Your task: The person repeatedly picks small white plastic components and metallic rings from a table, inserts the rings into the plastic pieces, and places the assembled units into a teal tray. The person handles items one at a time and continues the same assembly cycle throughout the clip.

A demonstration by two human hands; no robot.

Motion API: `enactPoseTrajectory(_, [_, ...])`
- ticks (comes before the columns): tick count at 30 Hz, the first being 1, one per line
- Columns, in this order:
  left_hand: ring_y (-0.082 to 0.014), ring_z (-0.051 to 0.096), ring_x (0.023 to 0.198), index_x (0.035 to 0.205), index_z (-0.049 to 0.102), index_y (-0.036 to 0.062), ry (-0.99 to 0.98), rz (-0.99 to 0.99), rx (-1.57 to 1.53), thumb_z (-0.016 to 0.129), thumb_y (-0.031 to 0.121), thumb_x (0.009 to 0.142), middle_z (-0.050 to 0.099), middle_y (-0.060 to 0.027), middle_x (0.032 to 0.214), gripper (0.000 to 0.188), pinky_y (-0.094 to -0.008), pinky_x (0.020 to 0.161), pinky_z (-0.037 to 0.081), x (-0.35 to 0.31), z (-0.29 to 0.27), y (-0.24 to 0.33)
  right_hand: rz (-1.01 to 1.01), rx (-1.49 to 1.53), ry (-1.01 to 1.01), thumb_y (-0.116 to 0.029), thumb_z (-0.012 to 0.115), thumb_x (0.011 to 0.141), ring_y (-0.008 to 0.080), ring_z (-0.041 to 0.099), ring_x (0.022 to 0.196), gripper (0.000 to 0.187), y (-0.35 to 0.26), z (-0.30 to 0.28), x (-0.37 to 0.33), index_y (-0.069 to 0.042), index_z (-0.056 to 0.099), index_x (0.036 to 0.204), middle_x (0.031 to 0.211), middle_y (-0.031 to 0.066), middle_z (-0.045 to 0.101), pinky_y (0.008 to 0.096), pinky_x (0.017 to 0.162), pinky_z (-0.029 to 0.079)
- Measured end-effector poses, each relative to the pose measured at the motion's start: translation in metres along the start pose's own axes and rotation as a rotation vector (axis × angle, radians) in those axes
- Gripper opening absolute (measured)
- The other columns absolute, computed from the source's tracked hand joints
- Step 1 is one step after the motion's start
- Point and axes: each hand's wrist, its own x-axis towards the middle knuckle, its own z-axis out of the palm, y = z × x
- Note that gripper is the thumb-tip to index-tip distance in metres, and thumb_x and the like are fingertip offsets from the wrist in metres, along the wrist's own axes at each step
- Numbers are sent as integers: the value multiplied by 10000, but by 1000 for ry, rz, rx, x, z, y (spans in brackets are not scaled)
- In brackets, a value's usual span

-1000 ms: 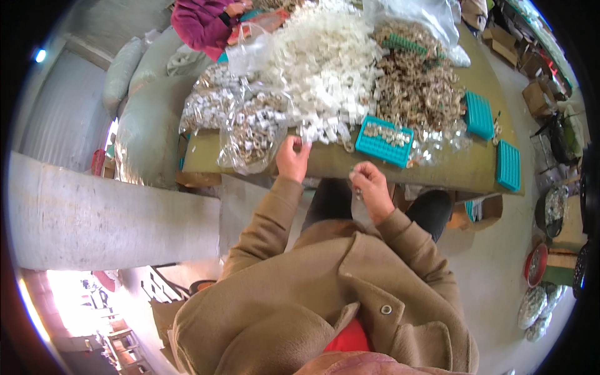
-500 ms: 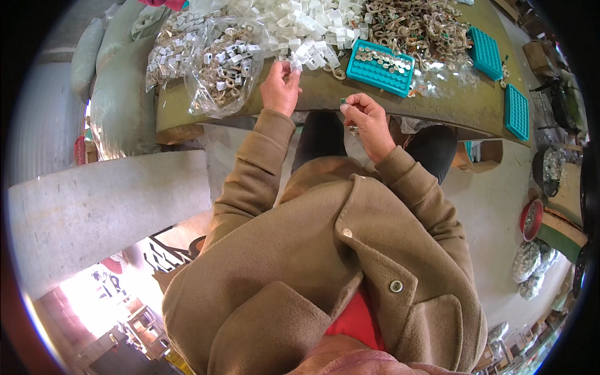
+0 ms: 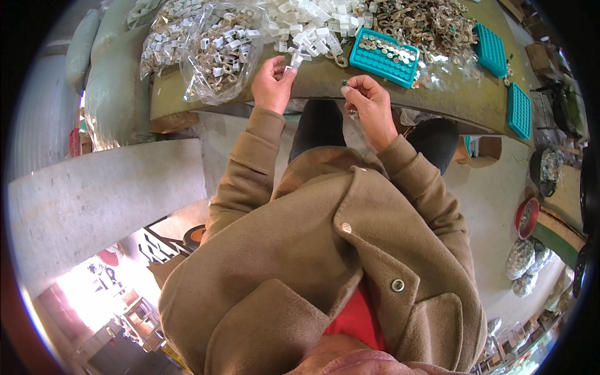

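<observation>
My left hand (image 3: 272, 84) pinches a small white plastic piece (image 3: 294, 61) at the near edge of the olive-green table (image 3: 400, 100). A small dark green-tipped part (image 3: 345, 83) sits between the fingertips of my right hand (image 3: 369, 106), just below the table edge. Ahead lies a heap of white plastic pieces (image 3: 312, 22). A teal tray (image 3: 383, 56) with rows of metal parts stands beyond my right hand.
A clear bag of mixed rings and white pieces (image 3: 219, 50) lies at the left. A pile of brownish metal rings (image 3: 431, 22) is at the back. Two more teal trays (image 3: 490, 49) (image 3: 519, 109) sit to the right. A red basin (image 3: 528, 215) rests on the floor.
The view has tipped down, so the table sits higher in the picture. Both hands have drawn back from the table edge towards my body.
</observation>
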Motion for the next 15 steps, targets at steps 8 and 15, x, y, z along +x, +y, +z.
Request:
enactPoseTrajectory(8, [-44,576,730,1045,673,17,-92,-22,-36,746,130,838,676,-8,883,247,-206,616,476,-14,11,11,-126,164,-113,-105,667,876,88,604,688,103,-9,29,35,-39,596,911,784,2,614,218,588,438])
enactPoseTrajectory(15, [-74,639,804,1115,643,44,-370,-363,-562,679,179,919,692,-17,968,241,-207,675,504,-26,-2,43,132,366,-116,-102,608,932,79,593,694,35,-3,28,25,-73,596,917,806,-1,627,234,665,463])
